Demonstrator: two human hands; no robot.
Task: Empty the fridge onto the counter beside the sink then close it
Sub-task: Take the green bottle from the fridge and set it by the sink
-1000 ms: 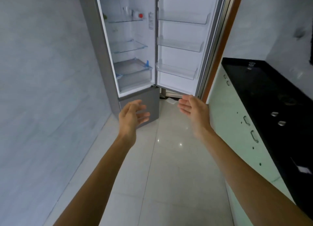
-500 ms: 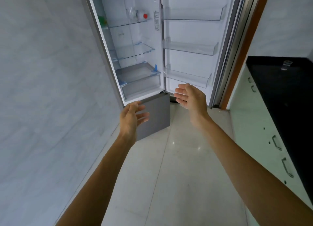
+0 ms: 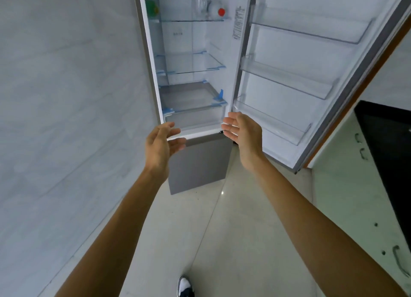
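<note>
Both my hands are up in front of the open fridge (image 3: 191,74), and neither grip has hold of anything. My left hand (image 3: 161,144) has its fingers loosely spread, and my right hand (image 3: 243,131) is flat with the palm turned inward. What remains to be cleared sits on the top shelf (image 3: 193,20), well above my hands: a clear glass (image 3: 201,4), a white bottle with a red cap (image 3: 216,10) just beside it, and something green (image 3: 151,7) at the left edge that is too blurred to identify.

The glass is probably the fragile one, smooth and likely slick if cold; I would wrap it around the middle of its wall rather than pinch the rim. The bottle looks light and rigid, so a hold around its body below the cap should do.

The lower shelves and the door racks (image 3: 287,76) look bare, so nothing blocks the reach upward. The open door (image 3: 311,69) stands to my right, between the fridge and the black table (image 3: 387,136), so I will have to carry things around its edge.
</note>
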